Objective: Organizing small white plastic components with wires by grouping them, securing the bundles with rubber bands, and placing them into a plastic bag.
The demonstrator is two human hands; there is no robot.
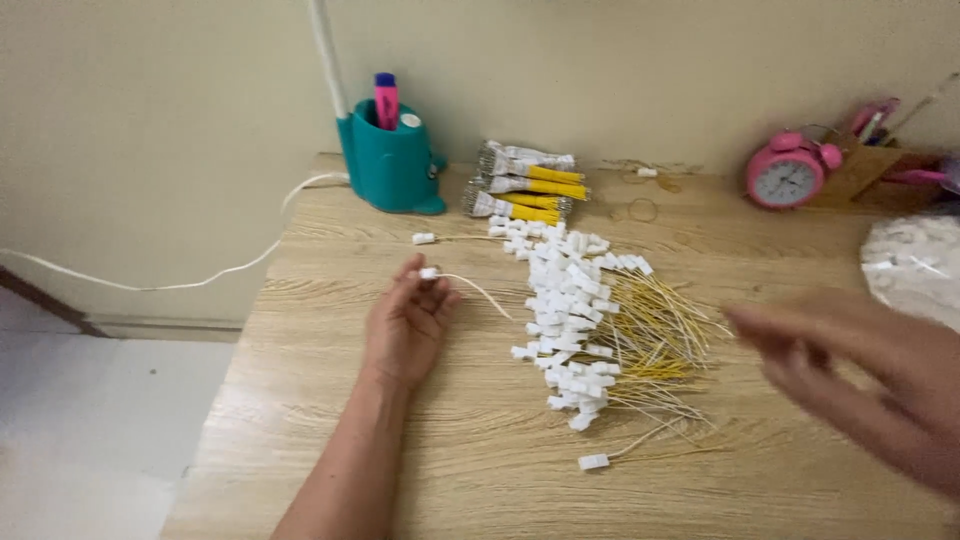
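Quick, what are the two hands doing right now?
Left hand: fingers pinched on the white connector of one yellow wire.
Right hand: open, blurred, holding nothing, beside the wire pile.

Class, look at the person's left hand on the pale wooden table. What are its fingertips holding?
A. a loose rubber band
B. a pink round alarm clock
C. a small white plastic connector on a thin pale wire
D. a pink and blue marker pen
C: the left hand pinches a small white plastic connector whose thin pale wire trails toward the pile of white-tipped yellow wires.
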